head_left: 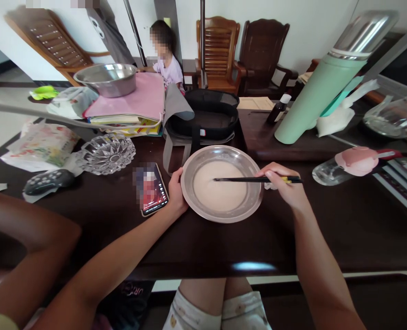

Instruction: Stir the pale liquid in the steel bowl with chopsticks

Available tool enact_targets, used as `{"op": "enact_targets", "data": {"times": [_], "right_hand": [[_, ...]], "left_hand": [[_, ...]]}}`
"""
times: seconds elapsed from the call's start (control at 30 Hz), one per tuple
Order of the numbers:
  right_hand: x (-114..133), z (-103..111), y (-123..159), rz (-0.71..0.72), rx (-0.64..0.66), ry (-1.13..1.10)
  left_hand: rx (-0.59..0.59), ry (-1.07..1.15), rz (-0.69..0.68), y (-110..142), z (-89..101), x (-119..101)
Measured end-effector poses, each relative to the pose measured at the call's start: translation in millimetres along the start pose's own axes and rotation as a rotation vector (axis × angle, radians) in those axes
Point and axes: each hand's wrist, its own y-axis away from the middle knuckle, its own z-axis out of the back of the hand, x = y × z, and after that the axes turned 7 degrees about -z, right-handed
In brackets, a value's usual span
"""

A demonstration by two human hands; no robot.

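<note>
The right hand [281,182] is curling closed around chopsticks [237,179]; the left hand [178,190], partly open, is gripping the metal bowl's [224,217] rim.

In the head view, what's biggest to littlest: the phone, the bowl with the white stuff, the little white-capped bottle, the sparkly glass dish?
1. White-stuff bowl
2. Glass dish
3. Phone
4. White-capped bottle

Through my feed, I can make out "OR" on the dark cloth [127,300], its remaining lettering unclear. The print on the phone [154,191] screen is too small for me.
</note>
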Motion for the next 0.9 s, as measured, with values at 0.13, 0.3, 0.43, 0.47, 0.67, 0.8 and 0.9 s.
{"op": "enact_targets", "data": {"times": [0.13,0.3,0.43,0.47,0.67,0.8,0.9], "right_hand": [[-2.6,4.6,2.2,-0.046,-0.078,-0.077],[0.6,-1.2,0.1,0.018,0.078,-0.011],[-1.8,1.3,0.5,-0.009,-0.013,-0.008],[-2.8,2.7,1.2,-0.027,-0.039,-0.036],[0.4,0.9,1.3,0.012,0.067,-0.069],[0.6,1.9,1.0,-0.004,0.01,-0.042],[-1.2,3.8,2.1,-0.04,-0.025,-0.102]], "left_hand": [[0.001,0.003,0.017,0.6,0.0,-0.5],[0.001,0.0,0.003,0.5,0.6,-0.2],[-0.01,0.007,0.024,3.0,-3.1,-2.3],[-0.017,0.009,0.025,3.5,-4.0,-2.8],[-0.018,-0.001,0.01,2.9,-3.3,-2.5],[-0.009,-0.003,-0.001,0.3,-0.2,0.0],[-0.007,-0.009,-0.002,-1.0,1.1,0.9]]}}
